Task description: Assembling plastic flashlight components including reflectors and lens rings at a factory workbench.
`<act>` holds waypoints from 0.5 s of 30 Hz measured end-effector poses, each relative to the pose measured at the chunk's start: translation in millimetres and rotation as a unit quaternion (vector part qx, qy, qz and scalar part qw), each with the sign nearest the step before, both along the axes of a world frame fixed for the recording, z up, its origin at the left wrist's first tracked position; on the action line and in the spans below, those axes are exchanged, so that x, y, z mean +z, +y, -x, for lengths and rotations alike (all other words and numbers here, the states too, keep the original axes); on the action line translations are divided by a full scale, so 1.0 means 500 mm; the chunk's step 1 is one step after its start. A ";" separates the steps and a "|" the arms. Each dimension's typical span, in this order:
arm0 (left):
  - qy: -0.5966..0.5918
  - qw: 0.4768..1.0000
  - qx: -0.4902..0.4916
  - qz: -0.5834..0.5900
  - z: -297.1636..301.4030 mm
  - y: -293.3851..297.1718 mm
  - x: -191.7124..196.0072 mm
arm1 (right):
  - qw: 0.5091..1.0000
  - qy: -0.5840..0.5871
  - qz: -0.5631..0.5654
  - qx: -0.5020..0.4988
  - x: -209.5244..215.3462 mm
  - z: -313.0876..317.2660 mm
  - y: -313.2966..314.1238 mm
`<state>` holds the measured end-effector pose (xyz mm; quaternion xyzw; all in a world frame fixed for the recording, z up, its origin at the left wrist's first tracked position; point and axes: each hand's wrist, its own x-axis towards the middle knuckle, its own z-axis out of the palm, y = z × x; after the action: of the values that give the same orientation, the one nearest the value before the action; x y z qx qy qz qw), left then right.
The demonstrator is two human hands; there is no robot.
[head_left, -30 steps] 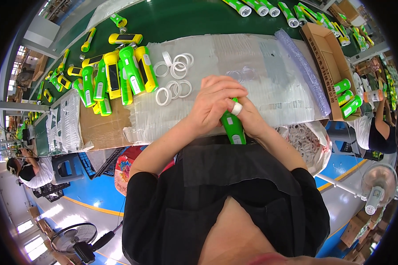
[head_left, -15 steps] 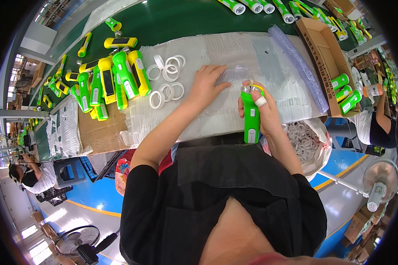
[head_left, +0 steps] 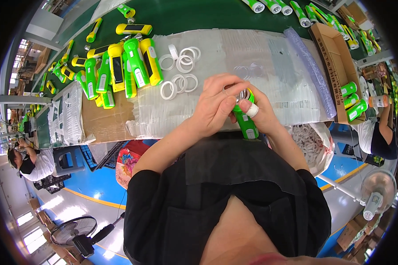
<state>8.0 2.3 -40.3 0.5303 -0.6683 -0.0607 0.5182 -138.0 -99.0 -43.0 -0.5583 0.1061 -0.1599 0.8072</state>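
My right hand (head_left: 262,112) is wrapped around a green flashlight (head_left: 246,125), held with its head tilted up and away from me. A white wrap covers the right thumb. Over the flashlight's open head, the fingers of my left hand (head_left: 214,105) are pinched together on what looks like a clear lens disc, mostly hidden by the fingers. Beyond the hands, several clear discs (head_left: 242,72) lie on the plastic-covered work surface (head_left: 221,48). To the left are several white rings (head_left: 168,90), some overlapping.
Green and yellow flashlights (head_left: 137,68) are piled at the left. A bubble-wrap roll (head_left: 311,73) lies beside a cardboard box (head_left: 329,66) on the right. Below it hangs a bag of white rings (head_left: 307,145). Fans (head_left: 75,232) stand behind; co-workers sit at both sides.
My left hand has come from the clear discs back to the flashlight's head. The flashlight has tilted slightly and moved nearer to my left hand. The whole view has shifted a little.
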 end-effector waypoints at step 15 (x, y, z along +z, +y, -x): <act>0.066 0.986 0.128 0.085 -0.053 0.065 0.001 | 0.992 -0.066 0.044 0.093 0.017 -0.123 0.022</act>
<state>34.6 34.7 -40.0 0.5607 -0.5616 0.0283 0.6079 -76.5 -87.9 -34.3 -0.5891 -0.0075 -0.1250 0.7983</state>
